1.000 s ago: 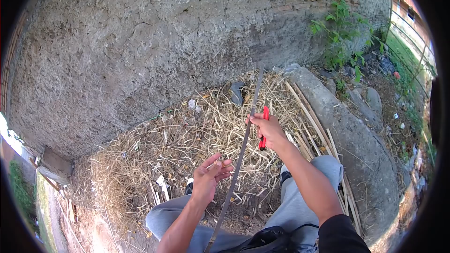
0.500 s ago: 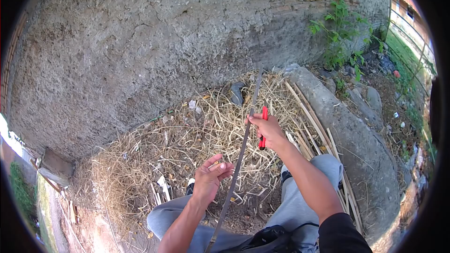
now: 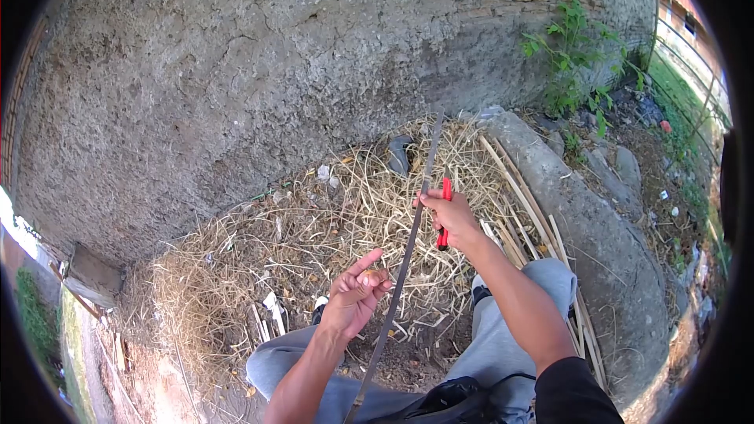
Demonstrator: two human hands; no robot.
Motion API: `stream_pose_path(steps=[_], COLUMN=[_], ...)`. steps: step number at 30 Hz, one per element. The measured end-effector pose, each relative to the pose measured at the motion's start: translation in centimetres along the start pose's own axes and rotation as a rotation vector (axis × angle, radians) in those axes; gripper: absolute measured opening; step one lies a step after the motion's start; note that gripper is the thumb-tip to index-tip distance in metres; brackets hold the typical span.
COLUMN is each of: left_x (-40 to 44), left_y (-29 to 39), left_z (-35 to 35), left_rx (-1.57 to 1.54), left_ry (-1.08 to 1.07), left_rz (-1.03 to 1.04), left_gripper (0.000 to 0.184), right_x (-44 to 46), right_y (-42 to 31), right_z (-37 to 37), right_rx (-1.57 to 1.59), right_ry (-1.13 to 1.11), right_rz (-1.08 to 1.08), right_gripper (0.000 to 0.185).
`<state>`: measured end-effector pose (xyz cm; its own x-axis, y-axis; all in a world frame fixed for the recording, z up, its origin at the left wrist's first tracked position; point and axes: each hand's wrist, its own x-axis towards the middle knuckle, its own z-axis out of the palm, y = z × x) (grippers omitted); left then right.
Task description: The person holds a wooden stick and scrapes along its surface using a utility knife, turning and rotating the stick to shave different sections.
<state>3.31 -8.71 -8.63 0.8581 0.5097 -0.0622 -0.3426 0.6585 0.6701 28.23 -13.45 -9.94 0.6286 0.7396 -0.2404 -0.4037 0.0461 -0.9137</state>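
Observation:
My right hand point(image 3: 453, 216) is closed around a red-handled knife point(image 3: 446, 188), its dark tip pointing up toward the wall. The same hand pinches a long, thin dark strip point(image 3: 404, 267) between thumb and fingers. That strip runs from near the wall base down between my legs. Just left of the strip is my left hand point(image 3: 355, 294), palm turned up, index finger stretched out, the other fingers partly curled near the thumb. Something small and yellowish-brown shows by the thumb, too small to name.
A rough wall point(image 3: 236, 71) rises ahead. Pale shavings point(image 3: 196, 306) cover the ground around my feet. Long light strips point(image 3: 522, 196) lie beside a large stone point(image 3: 597, 243) on the right. A dark grey object point(image 3: 399, 155) rests near the wall, and a green plant point(image 3: 567, 55) grows at the upper right.
My left hand has risen slightly and shifted right, with its index finger more extended. My right hand still holds the red knife and the strip in nearly the same place.

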Motion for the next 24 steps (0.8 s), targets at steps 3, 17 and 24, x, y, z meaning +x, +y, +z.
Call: stream_pose_path(steps=[3,17,24], left_x=[-0.1,-0.2,-0.5], left_y=[0.1,-0.6,-2.2], left_z=[0.0,1.4,2.4], left_rx=[0.000,0.305,1.164], left_ry=[0.024,0.089,0.217], left_rz=[0.003,-0.019,0.141], left_gripper=[0.058,0.056,0.045], right_x=[0.1,0.3,0.1], right_y=[0.1,0.5,0.7], right_z=[0.1,-0.2,0.3], right_rx=[-0.006,-0.069,-0.048], right_ry=[0.014,0.001,0.051], right_rz=[0.010,-0.030,-0.049], right_gripper=[0.013,0.017,0.016])
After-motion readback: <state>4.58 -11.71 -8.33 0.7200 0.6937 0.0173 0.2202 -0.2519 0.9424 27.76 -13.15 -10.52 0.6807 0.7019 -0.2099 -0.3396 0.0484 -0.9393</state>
